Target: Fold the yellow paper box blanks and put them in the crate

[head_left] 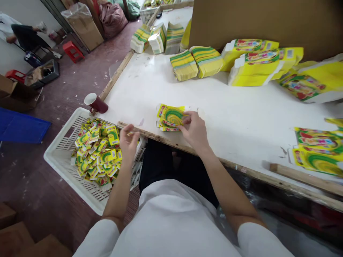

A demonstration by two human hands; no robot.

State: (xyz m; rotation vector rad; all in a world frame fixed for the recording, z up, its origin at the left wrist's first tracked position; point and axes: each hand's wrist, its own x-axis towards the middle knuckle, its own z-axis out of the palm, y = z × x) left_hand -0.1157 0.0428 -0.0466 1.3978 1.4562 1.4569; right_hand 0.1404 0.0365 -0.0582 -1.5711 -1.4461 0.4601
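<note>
My right hand grips the right side of a small yellow-and-green printed carton, which lies on the white tabletop near its front edge. The carton looks flat and seems to overlap another piece beneath it. My left hand is over the table's wooden edge, beside the basket, with thumb and fingers apart and nothing visible between them. Below and left of it stands a white plastic basket heaped with small yellow cartons.
A maroon mug stands at the table's left corner. Stacks of flat cartons and larger yellow boxes line the back. More printed cartons and a wooden strip lie at the right. A person sits far left.
</note>
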